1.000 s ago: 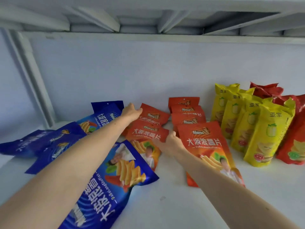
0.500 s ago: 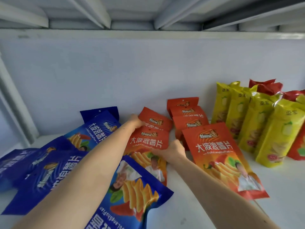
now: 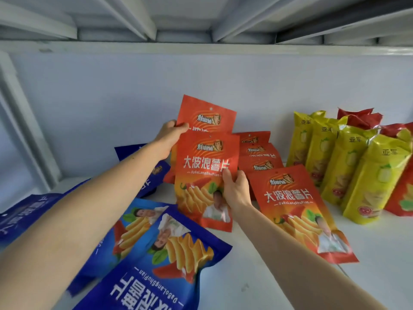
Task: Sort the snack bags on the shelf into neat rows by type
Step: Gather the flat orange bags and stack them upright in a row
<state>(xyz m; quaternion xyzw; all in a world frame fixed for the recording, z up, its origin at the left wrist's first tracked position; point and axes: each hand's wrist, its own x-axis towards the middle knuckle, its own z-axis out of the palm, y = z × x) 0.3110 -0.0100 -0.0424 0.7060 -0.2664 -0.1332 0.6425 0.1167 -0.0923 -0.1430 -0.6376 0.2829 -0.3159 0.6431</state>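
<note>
From the head camera we judge the sorting partly done. The yellow bags (image 3: 348, 168) stand upright in a tidy row at the right, with red bags (image 3: 366, 119) behind and beside them. An orange row (image 3: 261, 157) lies overlapped near the back wall, and one more orange bag (image 3: 297, 211) lies flat in front of it.

Our left hand (image 3: 167, 139) pinches the upper orange bag (image 3: 206, 115) by its left edge, raised towards the wall. Our right hand (image 3: 235, 190) grips the front orange bag (image 3: 204, 175) at its right edge, thumb on the face, holding it upright. Both bags sit just left of the orange row, apparently bound for it.

What remains, we think, is the blue bags (image 3: 156, 253): they lie scattered at odd angles across the left, some upside down, overlapping one another.

The shelf (image 3: 257, 276) is a plain white board with a pale back wall (image 3: 111, 97). A white upright (image 3: 24, 121) stands at the left, and the ribbed underside of the next shelf (image 3: 201, 19) hangs close overhead.
</note>
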